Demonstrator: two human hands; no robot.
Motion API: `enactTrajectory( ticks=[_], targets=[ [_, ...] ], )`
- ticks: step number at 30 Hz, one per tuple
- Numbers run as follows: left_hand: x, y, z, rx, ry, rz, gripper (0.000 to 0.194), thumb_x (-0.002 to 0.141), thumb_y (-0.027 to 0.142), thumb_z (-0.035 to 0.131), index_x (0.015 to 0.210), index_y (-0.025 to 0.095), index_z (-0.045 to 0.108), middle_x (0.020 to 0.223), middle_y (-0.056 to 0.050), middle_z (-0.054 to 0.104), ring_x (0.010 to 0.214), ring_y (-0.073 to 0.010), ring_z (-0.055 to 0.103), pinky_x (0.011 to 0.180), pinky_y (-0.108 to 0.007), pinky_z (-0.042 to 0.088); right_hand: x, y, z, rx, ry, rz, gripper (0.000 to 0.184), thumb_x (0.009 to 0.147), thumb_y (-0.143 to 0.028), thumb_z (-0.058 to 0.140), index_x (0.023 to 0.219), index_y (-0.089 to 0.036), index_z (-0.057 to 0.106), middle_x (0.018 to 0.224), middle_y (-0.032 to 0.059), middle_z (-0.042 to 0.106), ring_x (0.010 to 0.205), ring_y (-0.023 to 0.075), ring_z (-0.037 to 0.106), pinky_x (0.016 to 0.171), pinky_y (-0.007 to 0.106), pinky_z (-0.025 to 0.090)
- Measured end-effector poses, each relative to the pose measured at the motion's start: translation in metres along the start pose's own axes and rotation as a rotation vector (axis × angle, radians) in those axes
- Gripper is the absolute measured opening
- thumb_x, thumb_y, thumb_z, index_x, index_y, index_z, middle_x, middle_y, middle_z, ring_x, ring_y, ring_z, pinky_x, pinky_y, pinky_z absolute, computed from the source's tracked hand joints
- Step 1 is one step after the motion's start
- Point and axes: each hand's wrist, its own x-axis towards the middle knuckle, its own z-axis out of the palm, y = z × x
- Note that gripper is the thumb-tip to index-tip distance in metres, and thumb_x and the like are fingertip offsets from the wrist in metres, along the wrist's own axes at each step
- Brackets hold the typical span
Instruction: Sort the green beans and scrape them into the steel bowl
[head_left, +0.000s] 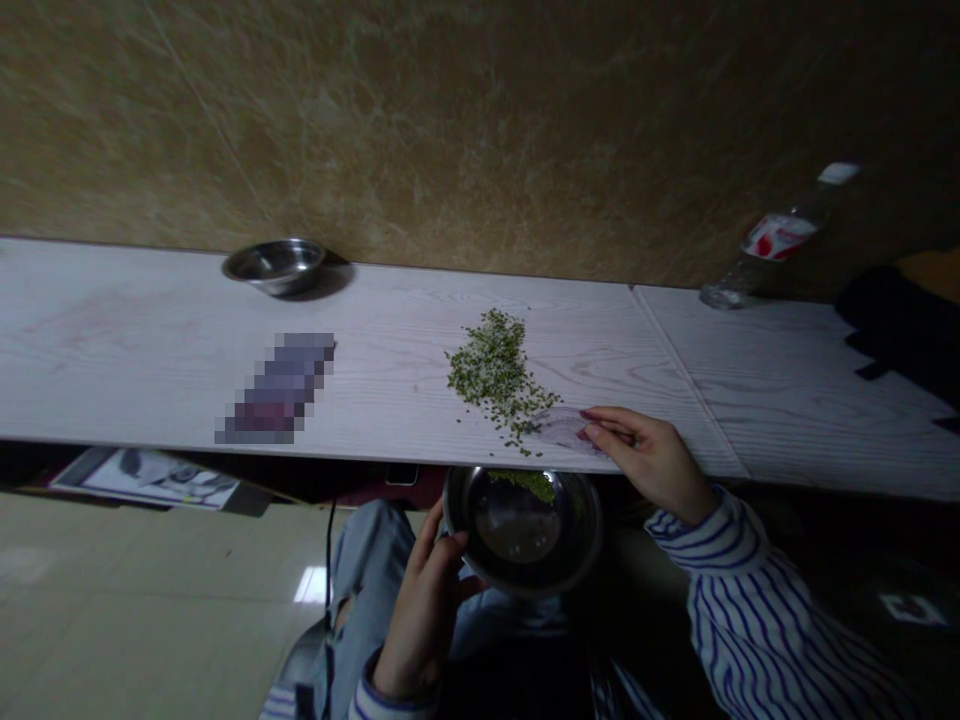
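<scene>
My left hand (431, 590) grips the rim of a metal bowl (517, 580), held just under the counter's front edge. Some green grains (529, 485) lie inside it, near the side by the counter. With the fingertips of my right hand (649, 455) I pinch a thin, see-through piece (559, 428), perhaps plastic, flat against the counter. Its left end touches a spread pile of small green and white grains (491, 365); their exact kind is too small to tell. Stray grains lie around the pile's near side.
A second metal bowl (277, 268) stands at the back left of the white wood-grain counter (390, 360). In front of it lies a blurred-out flat object (281, 385). A clear bottle (780, 238) stands at the right, near dark cloth (907, 320). The marbled wall (450, 130) rises behind.
</scene>
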Motion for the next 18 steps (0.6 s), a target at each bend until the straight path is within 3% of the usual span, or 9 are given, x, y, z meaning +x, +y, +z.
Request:
enactTrajectory(
  ticks=[18],
  targets=[
    [-0.002, 0.002, -0.003, -0.012, -0.013, 0.002, 0.077, 0.079, 0.032, 0.069, 0.151, 0.03, 0.042, 0.137, -0.008, 0.062, 0.109, -0.0255, 0.059, 0.069, -0.031, 0.053, 0.0, -0.005, 0.013, 0.005, -0.071, -0.013, 0.03, 0.078, -0.042, 0.074, 0.096, -0.018, 0.078, 0.084, 0.0088, 0.08, 0.08, 0.0245, 0.077, 0.075, 0.036, 0.064]
  ],
)
